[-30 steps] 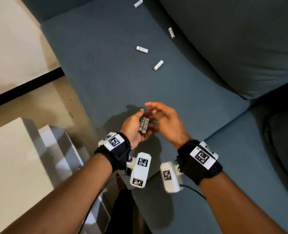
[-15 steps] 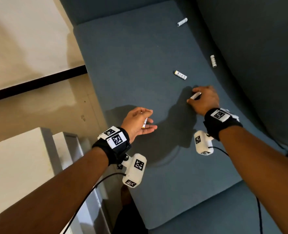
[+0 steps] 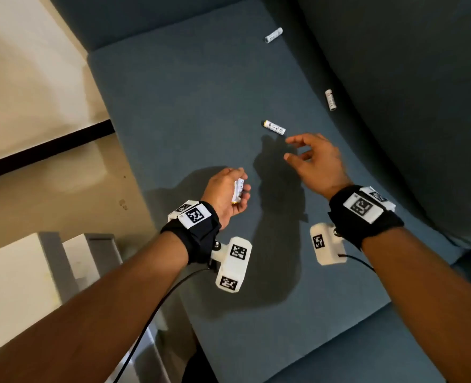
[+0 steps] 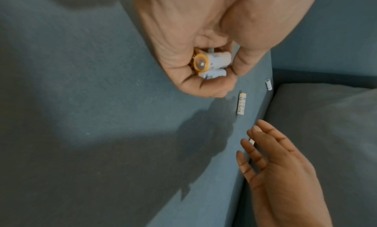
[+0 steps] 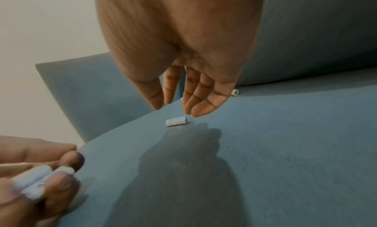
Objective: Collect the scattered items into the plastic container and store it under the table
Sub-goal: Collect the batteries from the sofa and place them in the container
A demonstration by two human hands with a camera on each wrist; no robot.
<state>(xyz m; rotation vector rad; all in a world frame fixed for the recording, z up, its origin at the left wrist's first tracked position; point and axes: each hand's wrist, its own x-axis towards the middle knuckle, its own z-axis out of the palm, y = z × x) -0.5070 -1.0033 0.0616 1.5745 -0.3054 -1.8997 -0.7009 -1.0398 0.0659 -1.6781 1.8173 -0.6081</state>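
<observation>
Half a second ago the right hand was down on the sofa seat, closed over a white battery; now it hovers above the cushion with fingers spread and nothing in it. That battery is gone from the seat, which suggests it has passed to the left hand, whose fingers curl round a small bundle of batteries with orange-ringed ends. So one more item seems gathered, and the right hand's open fingers now point at the nearest battery, just beyond the fingertips and not yet touched.

Two more lie farther out on the sofa seat: one battery by the back cushion, one far battery near the seat's far end. The plastic container shows in no view, so where it stands cannot be told; the pale desk is at lower left.

On the nearest battery the left wrist view shows a CE mark and small symbols; no brand is legible. The wrist bands carry square black-and-white code tags.
</observation>
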